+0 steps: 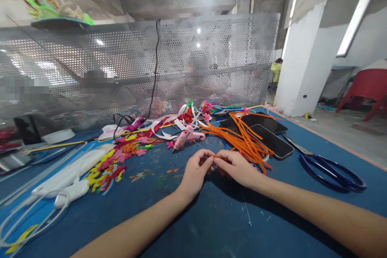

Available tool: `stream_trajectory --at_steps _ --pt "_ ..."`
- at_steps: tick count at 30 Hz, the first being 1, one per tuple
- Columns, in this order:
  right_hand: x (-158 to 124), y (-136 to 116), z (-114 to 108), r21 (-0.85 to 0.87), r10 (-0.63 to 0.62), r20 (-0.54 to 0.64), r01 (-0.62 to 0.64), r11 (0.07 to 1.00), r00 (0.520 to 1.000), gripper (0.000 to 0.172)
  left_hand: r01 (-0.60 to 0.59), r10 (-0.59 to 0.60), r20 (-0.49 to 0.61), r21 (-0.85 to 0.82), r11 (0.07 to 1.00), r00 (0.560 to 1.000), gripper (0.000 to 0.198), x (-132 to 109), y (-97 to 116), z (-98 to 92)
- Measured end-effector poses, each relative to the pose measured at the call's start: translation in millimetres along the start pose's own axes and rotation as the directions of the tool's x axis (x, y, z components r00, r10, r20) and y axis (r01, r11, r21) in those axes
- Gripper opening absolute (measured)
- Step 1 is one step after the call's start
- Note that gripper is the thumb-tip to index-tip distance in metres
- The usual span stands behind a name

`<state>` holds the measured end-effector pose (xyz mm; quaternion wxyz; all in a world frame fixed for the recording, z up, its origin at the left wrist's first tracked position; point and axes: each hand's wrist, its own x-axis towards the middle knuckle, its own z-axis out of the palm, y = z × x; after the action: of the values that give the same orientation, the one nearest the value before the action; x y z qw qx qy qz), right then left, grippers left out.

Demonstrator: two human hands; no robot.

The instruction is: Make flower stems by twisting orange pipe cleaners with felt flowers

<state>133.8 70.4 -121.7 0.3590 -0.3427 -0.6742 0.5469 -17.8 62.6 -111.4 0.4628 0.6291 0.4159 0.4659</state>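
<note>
My left hand [198,169] and my right hand [234,167] meet above the middle of the blue table, fingertips pinched together. Between them shows a small bit of orange pipe cleaner [215,156]; most of it is hidden by the fingers. Just behind my right hand lies a loose bundle of long orange pipe cleaners [242,139]. A pink glue gun [186,136] rests beyond my left hand, its nozzle pointing left and toward me. Both hands are closed, with the forearms reaching in from the near edge.
Blue-handled scissors [332,171] and a phone [272,142] lie at right. Colourful pipe-cleaner pieces [115,161] are heaped at left, beside a white power strip [72,169] with cables. Ribbons [163,129] lie behind. A perforated metal screen [181,64] stands across the table's back; people show blurred through it.
</note>
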Motion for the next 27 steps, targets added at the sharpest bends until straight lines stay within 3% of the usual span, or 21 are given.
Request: stream_trajectory --at_steps 1,3,7,10,15,18,20,22,24,27 --pt "-1 -1 1 -0.191 -0.111 -0.085 0.093 0.977 0.990 0.025 0.010 -0.009 -0.023 0.019 1.000 1.000 0.015 0 0 0.6" --pt "-3 -2 0 -0.512 -0.322 -0.152 0.204 0.835 0.934 0.019 0.032 -0.028 -0.057 0.063 0.998 0.998 0.016 -1 -1 1.4" --pt "-4 2 -5 -0.852 -0.524 -0.018 0.262 0.454 0.851 0.015 0.068 -0.062 -0.115 0.046 0.997 0.991 0.020 1 -2 1.1" --pt "-3 3 -8 -0.924 -0.558 0.122 0.299 0.239 0.821 0.018 0.089 -0.089 -0.141 -0.001 0.996 0.986 0.024 2 -4 0.6" --pt "-3 0 -9 -0.960 -0.615 0.211 0.280 0.016 0.760 0.017 0.091 -0.095 -0.135 -0.037 0.995 0.986 0.027 2 -3 1.3" --pt "-3 -1 -8 -0.965 -0.620 0.232 0.258 -0.048 0.750 0.014 0.082 -0.088 -0.138 -0.048 0.996 0.987 0.029 2 -2 1.4" --pt "-3 0 -7 -0.967 -0.611 0.198 0.256 0.008 0.766 0.013 0.067 -0.072 -0.130 -0.044 0.997 0.989 0.028 2 -2 0.6" --pt "-2 -1 -5 -0.952 -0.595 0.097 0.250 0.179 0.798 0.015 0.054 -0.056 -0.113 -0.017 0.998 0.992 0.027 2 -3 -1.2" --pt "-2 -3 -4 -0.858 -0.525 -0.041 0.239 0.454 0.850 0.015 0.034 -0.031 -0.092 0.028 0.999 0.995 0.023 3 -3 -3.7" --pt "0 -11 -7 -0.423 -0.195 -0.123 0.126 0.897 0.973 0.013 -0.057 0.064 -0.075 0.091 0.994 0.995 0.016 3 -4 -7.9"
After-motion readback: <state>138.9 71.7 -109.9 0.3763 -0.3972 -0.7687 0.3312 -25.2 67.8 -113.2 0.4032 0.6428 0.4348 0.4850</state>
